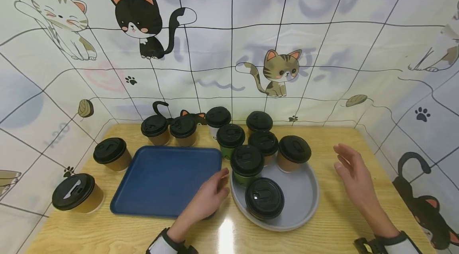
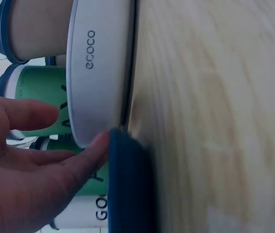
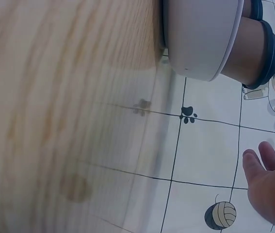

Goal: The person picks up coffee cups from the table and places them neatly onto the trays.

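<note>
My left hand (image 1: 207, 197) is over the right edge of a blue tray (image 1: 168, 182), its fingers loosely extended toward a round grey tray (image 1: 299, 196). In the left wrist view a fingertip lies by the grey tray's wall (image 2: 98, 87) and the blue tray's rim (image 2: 127, 179); whether it touches either I cannot tell. Black-lidded paper cups crowd the grey tray: a green cup (image 1: 246, 164), a front cup (image 1: 264, 198) seen mostly as lid, and a brown cup (image 1: 292, 154). Right of that tray, my right hand (image 1: 356, 178) hovers with relaxed fingers, holding nothing.
Brown lidded cups stand left of the blue tray, one at the front (image 1: 78, 193) and one behind it (image 1: 112, 154). Two more (image 1: 155, 129) are beyond its back edge. A white cup (image 1: 217, 120) stands farther back. Cat-printed cloth (image 1: 229, 46) walls the wooden table (image 1: 337, 222).
</note>
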Demonstrator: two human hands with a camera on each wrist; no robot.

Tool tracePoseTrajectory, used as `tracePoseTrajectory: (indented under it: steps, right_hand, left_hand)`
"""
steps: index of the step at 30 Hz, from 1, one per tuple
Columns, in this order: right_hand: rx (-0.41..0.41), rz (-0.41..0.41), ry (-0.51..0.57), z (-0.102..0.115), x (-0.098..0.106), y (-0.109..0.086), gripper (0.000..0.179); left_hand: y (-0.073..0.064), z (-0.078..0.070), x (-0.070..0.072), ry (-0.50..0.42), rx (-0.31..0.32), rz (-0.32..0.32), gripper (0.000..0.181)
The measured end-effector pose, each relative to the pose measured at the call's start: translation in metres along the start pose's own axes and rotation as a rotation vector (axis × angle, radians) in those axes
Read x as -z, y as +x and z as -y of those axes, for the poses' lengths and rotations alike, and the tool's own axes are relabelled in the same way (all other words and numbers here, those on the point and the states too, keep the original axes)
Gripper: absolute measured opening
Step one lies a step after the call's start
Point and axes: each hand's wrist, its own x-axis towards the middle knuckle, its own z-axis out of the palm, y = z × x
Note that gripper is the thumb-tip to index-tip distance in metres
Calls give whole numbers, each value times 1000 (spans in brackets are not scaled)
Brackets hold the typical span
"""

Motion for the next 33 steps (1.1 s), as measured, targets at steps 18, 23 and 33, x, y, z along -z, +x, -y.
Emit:
tracePoseTrajectory:
  steps: [18, 23, 33]
  right_hand:
    - [-9, 14, -5, -1, -7, 2, 40]
    - [-39, 65, -57, -5, -8, 2, 37]
    - [-131, 180, -181, -3, -6, 8, 38]
  left_hand:
    - [0, 1, 5, -57, 12, 15, 51]
    - [3, -2, 0, -21, -3, 42, 55]
    - [-1, -2, 8, -51, 49, -12, 55]
